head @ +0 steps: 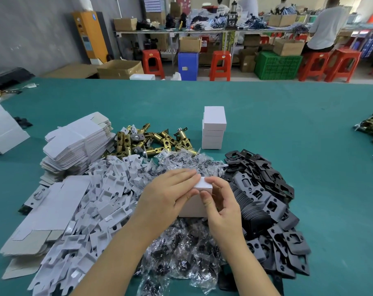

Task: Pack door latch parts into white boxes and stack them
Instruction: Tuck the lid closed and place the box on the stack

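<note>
From the head camera, we judge the job to be in its early part. A short stack of closed white boxes (213, 128) stands on the green tabletop (288, 116) at about twelve o'clock from our hands, only a few high. Much is left: a tall pile of flat box blanks (78, 144) sits at ten o'clock, brass latch bolts (153, 139) lie heaped at eleven o'clock, white card inserts (104, 195) spread at nine o'clock, bagged screws (181, 251) lie under and beneath our wrists at six o'clock, and black strike plates (266, 201) pile up at three o'clock.

The white box (195, 205) we are working on sits at the centre, between both hands, resting on the bagged screws. Our left hand (166, 195) lies over its left side, fingers nearly straight and pressed along the top flap. Our right hand (221, 201) has its fingers curled, thumb and forefinger pinching the end flap at the box's upper right corner. We take this to be the closing of the flap; whether parts are already inside we cannot tell.
</note>
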### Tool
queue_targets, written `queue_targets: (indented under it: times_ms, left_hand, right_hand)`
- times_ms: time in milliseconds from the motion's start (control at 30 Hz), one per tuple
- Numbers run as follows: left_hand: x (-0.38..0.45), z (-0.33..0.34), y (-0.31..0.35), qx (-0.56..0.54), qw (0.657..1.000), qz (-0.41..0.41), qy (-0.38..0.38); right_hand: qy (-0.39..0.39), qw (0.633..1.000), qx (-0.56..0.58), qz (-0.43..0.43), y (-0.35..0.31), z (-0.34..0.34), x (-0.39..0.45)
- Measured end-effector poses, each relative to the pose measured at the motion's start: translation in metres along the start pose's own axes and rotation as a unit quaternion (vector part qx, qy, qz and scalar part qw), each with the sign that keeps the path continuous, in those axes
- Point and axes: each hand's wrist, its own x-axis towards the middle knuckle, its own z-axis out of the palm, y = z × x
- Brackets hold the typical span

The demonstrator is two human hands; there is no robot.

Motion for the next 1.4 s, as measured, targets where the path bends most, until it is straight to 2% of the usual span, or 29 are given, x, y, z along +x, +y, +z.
queue_targets:
  times_ms: [233, 433, 733, 1133, 1400]
  left_hand:
    - [0.007, -0.006, 0.004, 0.003, 1.0, 0.018, -0.012]
    - [0.012, -0.015, 0.003, -0.025, 0.999, -0.021, -0.037]
    - [0.017, -0.021, 0.002, -0.037, 0.996, -0.056, -0.056]
    - [0.02, -0.026, 0.006, -0.01, 0.998, -0.03, -0.053]
    - [0.013, -0.022, 0.005, -0.05, 0.995, -0.062, -0.066]
  right_hand:
    - [-0.025, 1.0, -0.002, 0.011, 0.005, -0.001, 0.0]
    - [-0.048, 0.998, -0.004, 0.034, 0.01, -0.002, 0.001]
    - [-0.057, 0.998, 0.006, 0.033, 0.006, -0.002, 0.001]
    - [-0.056, 0.998, 0.02, 0.031, 0.003, -0.002, -0.001]
    - [-0.058, 0.998, 0.015, 0.02, 0.001, -0.003, -0.001]
